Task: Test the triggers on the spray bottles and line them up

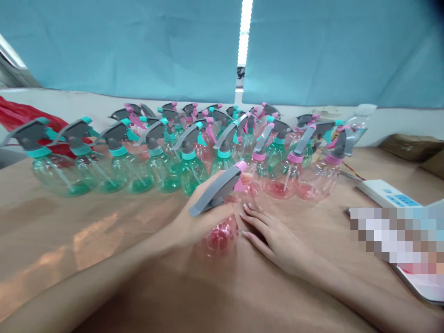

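Reaching in from the lower left, the person's left forearm ends in a left hand (208,225) wrapped around the neck of a pink spray bottle (220,239), gripping it just under the grey trigger head (218,188). The right hand (279,238) comes from the lower right, palm down and low over the counter (152,286), its fingers straight, slightly spread and holding nothing.

The held bottle lies directly beneath the left hand, its clear pink body showing below the grip and its pink nozzle (241,166) aimed away from the person. The right fingertips are just beside it; whether they touch it, or whether its base rests on the counter, cannot be told.

Beyond the hands, a front row of bottles crosses the brown counter: green bottles (166,173) with teal collars to the left, pink bottles (282,185) to the right, and more spray bottles crowded behind. A red cloth (34,121) lies at the far left. On the right are a white device (388,194) with blue buttons, a flat panel (421,283) partly pixelated, and a brown package (409,147). A blue curtain (138,51) hangs behind, split by a bright vertical strip (244,34).
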Motion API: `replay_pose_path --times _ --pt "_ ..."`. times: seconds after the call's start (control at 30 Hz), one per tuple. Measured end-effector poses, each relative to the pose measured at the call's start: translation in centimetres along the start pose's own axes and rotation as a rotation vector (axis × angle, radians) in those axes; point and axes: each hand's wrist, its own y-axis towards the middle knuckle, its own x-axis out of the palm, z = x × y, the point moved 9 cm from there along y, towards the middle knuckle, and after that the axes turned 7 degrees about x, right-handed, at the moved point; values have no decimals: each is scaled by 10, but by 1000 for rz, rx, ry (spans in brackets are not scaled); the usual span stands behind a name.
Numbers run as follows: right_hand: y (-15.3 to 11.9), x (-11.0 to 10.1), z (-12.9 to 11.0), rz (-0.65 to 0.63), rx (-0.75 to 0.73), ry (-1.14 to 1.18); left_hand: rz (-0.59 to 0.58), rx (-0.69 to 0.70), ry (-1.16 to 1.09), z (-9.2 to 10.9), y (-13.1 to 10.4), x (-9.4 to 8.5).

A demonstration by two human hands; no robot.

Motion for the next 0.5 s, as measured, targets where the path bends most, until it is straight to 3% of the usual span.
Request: replay_pose_path --times 0.23,0.5 --pt "1 -3 -2 14 -2 14 -76 -55 -71 0 -2 9" --pt "1 -2 -2 -8 -1 -7 5 -88 -58 -1 -2 4"
